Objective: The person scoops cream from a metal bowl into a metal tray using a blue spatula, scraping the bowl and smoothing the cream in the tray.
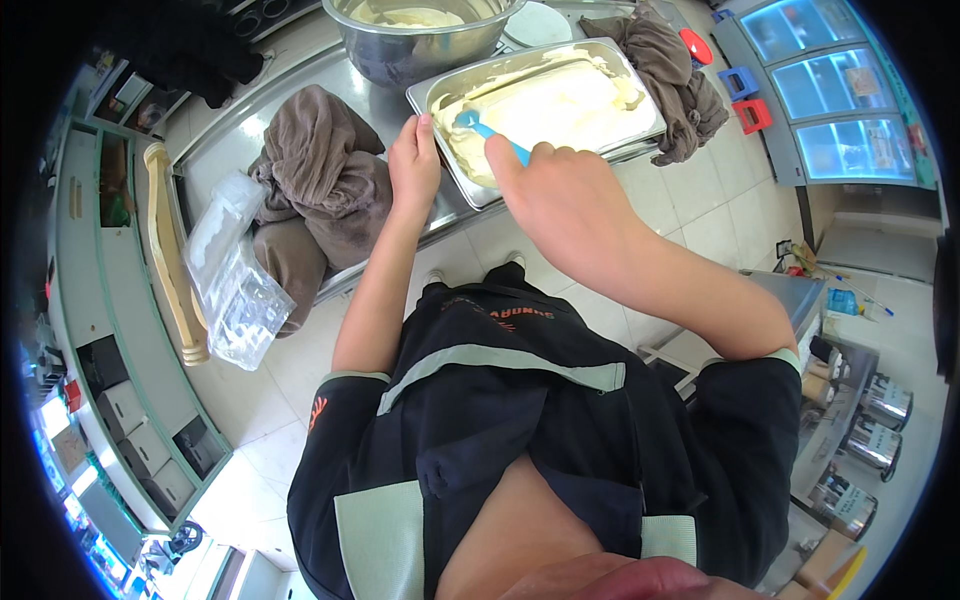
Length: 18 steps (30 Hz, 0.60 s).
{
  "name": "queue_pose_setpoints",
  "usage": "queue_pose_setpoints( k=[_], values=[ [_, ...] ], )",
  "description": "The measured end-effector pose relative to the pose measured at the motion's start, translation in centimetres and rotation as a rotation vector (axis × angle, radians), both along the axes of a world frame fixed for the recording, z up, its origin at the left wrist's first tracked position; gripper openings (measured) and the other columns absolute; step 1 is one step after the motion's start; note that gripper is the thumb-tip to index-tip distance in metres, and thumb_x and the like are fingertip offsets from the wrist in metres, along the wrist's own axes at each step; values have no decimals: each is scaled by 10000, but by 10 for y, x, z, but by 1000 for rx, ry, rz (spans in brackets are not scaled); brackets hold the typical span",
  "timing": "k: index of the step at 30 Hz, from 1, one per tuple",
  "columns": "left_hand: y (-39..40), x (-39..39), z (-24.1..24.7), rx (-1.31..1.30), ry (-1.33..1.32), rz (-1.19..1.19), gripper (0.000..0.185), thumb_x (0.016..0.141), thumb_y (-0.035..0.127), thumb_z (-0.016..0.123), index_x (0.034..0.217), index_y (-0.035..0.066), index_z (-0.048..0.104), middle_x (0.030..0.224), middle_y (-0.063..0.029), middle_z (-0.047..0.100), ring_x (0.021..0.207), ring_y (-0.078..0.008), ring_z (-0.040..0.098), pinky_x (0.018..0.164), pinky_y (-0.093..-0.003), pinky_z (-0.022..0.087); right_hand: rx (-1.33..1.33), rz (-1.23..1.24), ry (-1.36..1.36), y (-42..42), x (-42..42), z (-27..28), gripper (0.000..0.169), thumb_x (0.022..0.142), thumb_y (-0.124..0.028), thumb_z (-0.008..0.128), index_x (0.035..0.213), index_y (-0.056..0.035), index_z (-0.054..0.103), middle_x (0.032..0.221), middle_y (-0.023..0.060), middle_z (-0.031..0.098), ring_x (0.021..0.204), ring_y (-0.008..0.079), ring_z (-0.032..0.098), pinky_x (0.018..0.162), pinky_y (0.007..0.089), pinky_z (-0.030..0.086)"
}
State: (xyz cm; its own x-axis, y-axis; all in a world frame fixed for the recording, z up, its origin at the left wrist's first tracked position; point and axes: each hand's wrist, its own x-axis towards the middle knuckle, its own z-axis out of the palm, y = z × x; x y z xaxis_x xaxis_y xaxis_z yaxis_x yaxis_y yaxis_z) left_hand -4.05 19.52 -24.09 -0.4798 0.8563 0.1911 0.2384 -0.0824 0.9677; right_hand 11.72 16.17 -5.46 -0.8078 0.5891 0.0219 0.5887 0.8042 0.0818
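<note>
My left hand [415,161] holds the near left corner of a rectangular metal pan [480,196], its thumb on the rim. The pan contains a pale yellow, creamy mass [559,105] with uneven smears along its walls. In my right hand [559,191] is a blue tool [517,152], perhaps a spatula or scoop; its head touches the cream near the pan's left end. The fingers hide most of its handle. Behind the pan stands a large steel bowl [405,56] with similar cream inside.
Brown cloth bundles [322,165] and a clear plastic bag [240,277] lie at the left of the metal worktable [225,150]. More brown cloth [660,75] and a round white disc [538,25] are near the pan. A red-lidded container [696,47] is farther right.
</note>
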Motion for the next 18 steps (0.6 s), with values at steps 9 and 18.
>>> queue_pose_setpoints(
  k=[9,18],
  values=[
    [0,-1,-4,14,25,-5,369,985,280,437,791,-26,507,567,-152,454,517,-198,409,529,-354,373,-26,-189,-51,25,66,-2,326,744,-45,595,1032,-16,444,761,136,593,623,294,624,521,388,483],
    [-1,-2,-2,-7,36,2,363,984,279,435,815,-31,521,592,-158,472,543,-191,424,545,-344,381,192,-302,-32,68,132,-4,182,851,-85,524,986,-21,421,746,140,614,627,317,623,520,409,477]
  ],
)
